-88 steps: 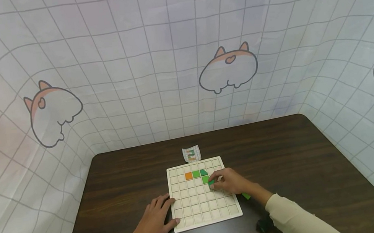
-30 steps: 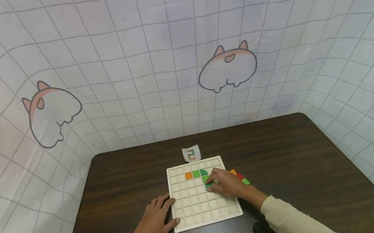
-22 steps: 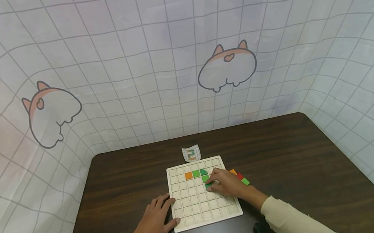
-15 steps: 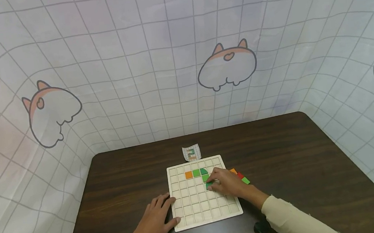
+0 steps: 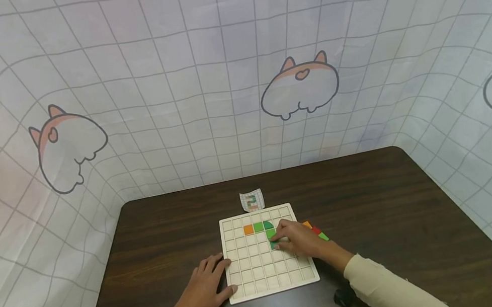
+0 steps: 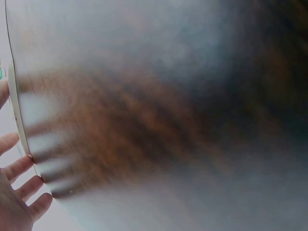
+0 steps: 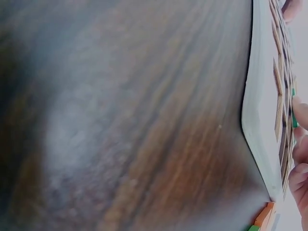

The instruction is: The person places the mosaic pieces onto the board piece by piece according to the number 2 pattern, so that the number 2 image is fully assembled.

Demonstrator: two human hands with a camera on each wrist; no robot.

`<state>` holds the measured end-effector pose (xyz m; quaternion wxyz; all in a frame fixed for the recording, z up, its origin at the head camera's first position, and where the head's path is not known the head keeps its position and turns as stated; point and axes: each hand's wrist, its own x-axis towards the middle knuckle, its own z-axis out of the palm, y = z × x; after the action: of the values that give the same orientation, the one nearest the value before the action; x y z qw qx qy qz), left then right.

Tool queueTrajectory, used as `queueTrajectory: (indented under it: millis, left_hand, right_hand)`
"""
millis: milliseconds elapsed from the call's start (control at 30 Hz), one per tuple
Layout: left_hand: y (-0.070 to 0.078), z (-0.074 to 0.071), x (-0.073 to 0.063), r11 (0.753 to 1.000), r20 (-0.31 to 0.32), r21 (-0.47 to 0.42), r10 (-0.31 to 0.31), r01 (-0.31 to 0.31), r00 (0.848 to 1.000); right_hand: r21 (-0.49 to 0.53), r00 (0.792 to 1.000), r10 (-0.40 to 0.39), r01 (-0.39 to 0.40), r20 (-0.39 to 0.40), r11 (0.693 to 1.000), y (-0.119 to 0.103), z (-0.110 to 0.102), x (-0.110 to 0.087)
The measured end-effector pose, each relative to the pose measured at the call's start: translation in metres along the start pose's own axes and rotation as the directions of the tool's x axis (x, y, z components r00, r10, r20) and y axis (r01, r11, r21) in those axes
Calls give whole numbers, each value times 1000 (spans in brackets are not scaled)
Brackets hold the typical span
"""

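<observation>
A cream grid board [image 5: 260,276] lies on the dark table. My left hand [image 5: 202,290] rests at its left edge, fingers spread, thumb and index tip touching the rim. Over the right half of the board, my right hand [image 5: 300,238] pinches a dark green tile [image 5: 273,246] between thumb and index finger. That tile sits just below a light green square tile [image 5: 271,233], partly hidden by the fingertips. In the row above are an orange square tile [image 5: 248,229], another light green square tile [image 5: 258,227] and a dark green rounded tile [image 5: 268,225].
A small paper card [image 5: 252,201] with a printed coloured grid pattern lies behind the board. Right of the board are loose orange [image 5: 307,225], red [image 5: 316,229] and light green [image 5: 323,236] tiles. A black object [image 5: 343,298] lies near the right sleeve.
Since the earliest frame, my right hand has brought the dark green tile slightly left, to the cell below the light green square. Its shift uncovers loose tiles at right. My left hand stays put.
</observation>
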<state>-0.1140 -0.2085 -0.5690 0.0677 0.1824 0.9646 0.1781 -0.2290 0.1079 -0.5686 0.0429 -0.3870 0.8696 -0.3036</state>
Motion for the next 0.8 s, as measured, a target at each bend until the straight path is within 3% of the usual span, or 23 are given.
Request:
queueTrajectory:
  millis: [467, 800]
  left_hand:
    - [0, 0, 0, 1000, -8, 10, 9, -9, 1000]
    - [0, 1, 0, 1000, -20, 14, 13, -13, 1000]
  right_hand:
    - [-17, 1000, 30, -30, 4, 999, 3, 0, 2]
    - [0, 1000, -28, 28, -11, 1000, 4, -2, 1]
